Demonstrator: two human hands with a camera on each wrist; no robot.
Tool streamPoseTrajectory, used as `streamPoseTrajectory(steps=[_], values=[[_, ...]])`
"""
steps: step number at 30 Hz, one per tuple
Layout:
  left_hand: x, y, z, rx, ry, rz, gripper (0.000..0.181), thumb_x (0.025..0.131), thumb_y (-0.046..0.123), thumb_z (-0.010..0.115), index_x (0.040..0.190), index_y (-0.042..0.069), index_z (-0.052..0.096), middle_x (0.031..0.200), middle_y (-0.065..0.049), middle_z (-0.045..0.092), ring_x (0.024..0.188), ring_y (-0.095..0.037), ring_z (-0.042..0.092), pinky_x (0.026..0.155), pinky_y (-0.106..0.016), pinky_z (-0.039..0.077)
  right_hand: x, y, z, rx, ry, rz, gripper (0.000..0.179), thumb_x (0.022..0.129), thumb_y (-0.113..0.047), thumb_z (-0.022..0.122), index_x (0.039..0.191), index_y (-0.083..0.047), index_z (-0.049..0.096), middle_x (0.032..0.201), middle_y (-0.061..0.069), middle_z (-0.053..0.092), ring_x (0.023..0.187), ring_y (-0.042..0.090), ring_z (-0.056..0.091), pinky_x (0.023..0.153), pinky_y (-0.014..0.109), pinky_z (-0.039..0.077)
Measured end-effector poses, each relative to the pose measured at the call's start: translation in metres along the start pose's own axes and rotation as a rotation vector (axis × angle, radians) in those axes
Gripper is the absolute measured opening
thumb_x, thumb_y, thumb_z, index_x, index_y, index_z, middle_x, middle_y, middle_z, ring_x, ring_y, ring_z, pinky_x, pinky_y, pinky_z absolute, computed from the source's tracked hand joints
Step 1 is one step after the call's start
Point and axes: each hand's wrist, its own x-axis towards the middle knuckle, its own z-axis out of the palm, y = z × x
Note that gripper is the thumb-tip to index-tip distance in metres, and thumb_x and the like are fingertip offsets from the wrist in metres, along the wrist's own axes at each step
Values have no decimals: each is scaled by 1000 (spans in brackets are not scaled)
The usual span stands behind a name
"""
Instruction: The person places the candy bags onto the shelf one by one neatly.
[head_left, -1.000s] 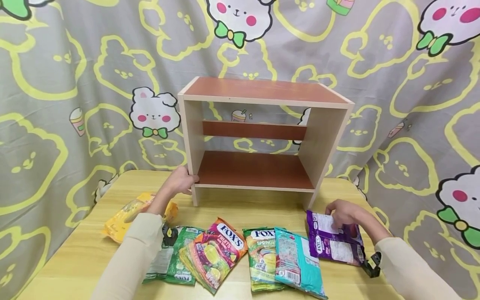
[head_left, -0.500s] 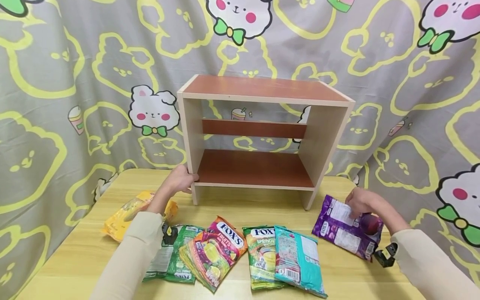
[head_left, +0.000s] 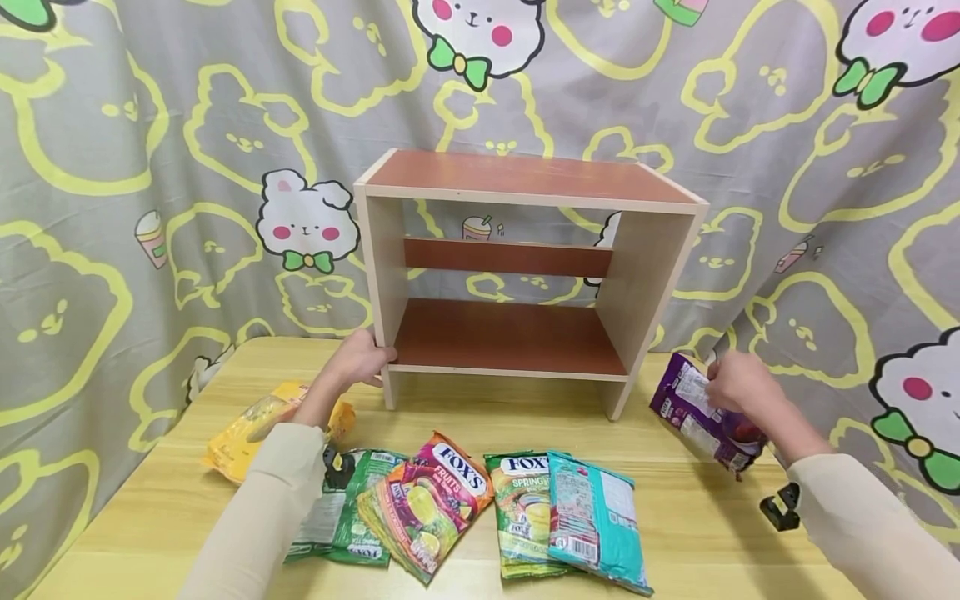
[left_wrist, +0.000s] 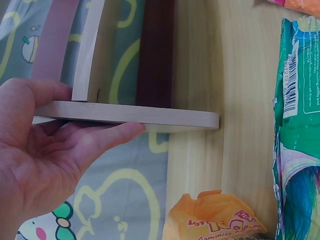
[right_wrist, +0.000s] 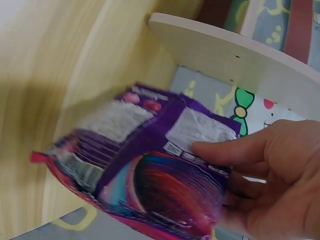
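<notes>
A small two-tier shelf [head_left: 510, 196] with pale sides and reddish-brown boards stands on the table. My left hand [head_left: 358, 360] grips the shelf's left side panel [left_wrist: 125, 112], thumb on one face and fingers on the other. To the right of the shelf, my right hand [head_left: 744, 383] pinches a purple Fox's candy bag [right_wrist: 165, 185], thumb on its printed back. The bag tilts, its lower right corner pointing toward the wrist. Most of the right fingers are hidden behind it.
A yellow gummies bag [head_left: 247, 433] lies under the left forearm. Along the front are a green bag [head_left: 360, 508], an orange-and-pink Fox's bag [head_left: 442, 500], a Springs bag [head_left: 525, 517] and a teal bag [head_left: 600, 525]. A patterned curtain [head_left: 225, 125] hangs behind the table [head_left: 450, 408].
My right hand has carried the purple bag rightward and back, away from the teal bag and up off the table. My left hand has kept its hold on the shelf.
</notes>
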Motion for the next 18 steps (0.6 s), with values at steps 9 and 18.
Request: streamPoseTrajectory(steps=[9, 18], values=[[-1, 2, 0, 7, -4, -12, 56, 98, 16, 53, 146, -8, 39, 136, -32, 54, 115, -42, 62, 73, -41, 64, -6, -13, 19, 12, 34, 44, 20, 70, -1, 53, 59, -14, 42, 61, 8, 46, 59, 25, 44, 48, 32, 33], [-1, 0, 0, -2, 0, -13, 53, 97, 16, 54, 143, -10, 42, 132, -31, 55, 110, -39, 63, 72, -40, 64, -8, -32, 24, -39, -53, -30, 10, 76, -8, 59, 67, -6, 58, 65, 10, 58, 63, 28, 52, 55, 40, 45]])
